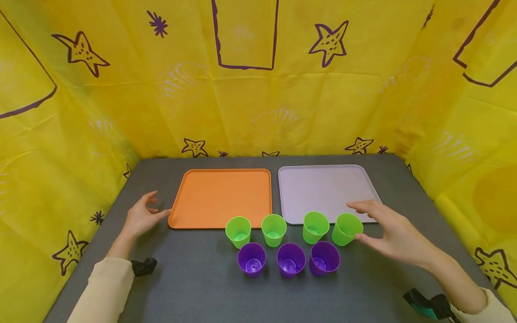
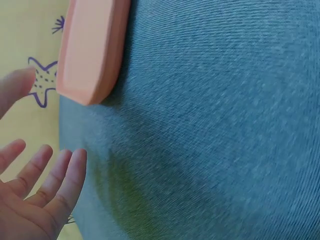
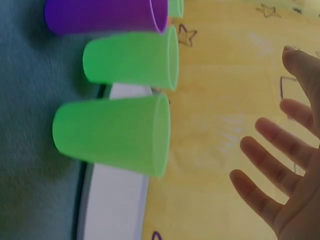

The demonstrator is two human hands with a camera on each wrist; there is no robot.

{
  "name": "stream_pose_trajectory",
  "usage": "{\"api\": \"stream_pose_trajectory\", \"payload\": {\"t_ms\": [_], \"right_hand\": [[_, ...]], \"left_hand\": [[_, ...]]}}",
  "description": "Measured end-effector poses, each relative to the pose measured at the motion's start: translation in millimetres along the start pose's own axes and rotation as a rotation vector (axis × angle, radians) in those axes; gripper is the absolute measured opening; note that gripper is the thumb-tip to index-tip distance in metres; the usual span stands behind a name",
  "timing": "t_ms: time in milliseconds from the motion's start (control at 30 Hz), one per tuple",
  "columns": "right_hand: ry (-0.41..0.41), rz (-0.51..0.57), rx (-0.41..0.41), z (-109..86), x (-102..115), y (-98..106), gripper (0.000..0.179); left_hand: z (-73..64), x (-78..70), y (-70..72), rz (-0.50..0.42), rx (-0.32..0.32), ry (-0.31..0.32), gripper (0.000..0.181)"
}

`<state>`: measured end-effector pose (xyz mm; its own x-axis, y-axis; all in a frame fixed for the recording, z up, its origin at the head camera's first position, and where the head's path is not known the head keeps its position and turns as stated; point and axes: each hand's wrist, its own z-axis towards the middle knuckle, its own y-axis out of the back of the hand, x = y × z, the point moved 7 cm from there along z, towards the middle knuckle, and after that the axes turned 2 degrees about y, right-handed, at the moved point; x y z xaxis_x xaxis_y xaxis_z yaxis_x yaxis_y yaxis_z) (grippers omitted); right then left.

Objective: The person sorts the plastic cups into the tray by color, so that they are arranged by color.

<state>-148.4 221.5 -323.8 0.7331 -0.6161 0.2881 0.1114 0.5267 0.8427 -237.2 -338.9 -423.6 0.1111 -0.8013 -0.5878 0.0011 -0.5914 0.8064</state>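
The left hand [image 1: 139,218] is hovering just beside the orange tray [image 1: 222,197], fingers parted and holding nothing. The right hand [image 1: 397,233] is hovering near the rightmost green cup [image 1: 347,229], its thumb and fingers spread (it, too, is gripping nothing). Four green cups [image 1: 273,230] are standing in a row by the orange tray and the lilac tray [image 1: 323,190]; three purple cups [image 1: 291,260] are standing in front of them.
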Motion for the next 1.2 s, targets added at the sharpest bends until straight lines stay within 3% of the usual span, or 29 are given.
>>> {"api": "stream_pose_trajectory", "payload": {"t_ms": [267, 533, 1033, 1200], "right_hand": [[0.055, 0.074, 0.01, -4.8, 25.7, -12.2, 0.057], [0.033, 0.091, 0.068, -9.9, 39.1, -24.7, 0.053], [-0.017, 0.086, 0.039, -20.1, 43.6, -53.4, 0.068], [-0.057, 0.075, 0.053, -24.2, 41.8, -62.8, 0.07]], "left_hand": [[1.2, 6.2, -11.3, -0.052, 0.021, 0.081, 0.07], [1.9, 8.9, -19.6, -0.13, 0.011, 0.104, 0.059], [6.5, 11.5, -28.6, -0.115, -0.017, 0.126, 0.044], [7.4, 13.1, -29.7, -0.161, -0.003, 0.14, 0.042]]}}
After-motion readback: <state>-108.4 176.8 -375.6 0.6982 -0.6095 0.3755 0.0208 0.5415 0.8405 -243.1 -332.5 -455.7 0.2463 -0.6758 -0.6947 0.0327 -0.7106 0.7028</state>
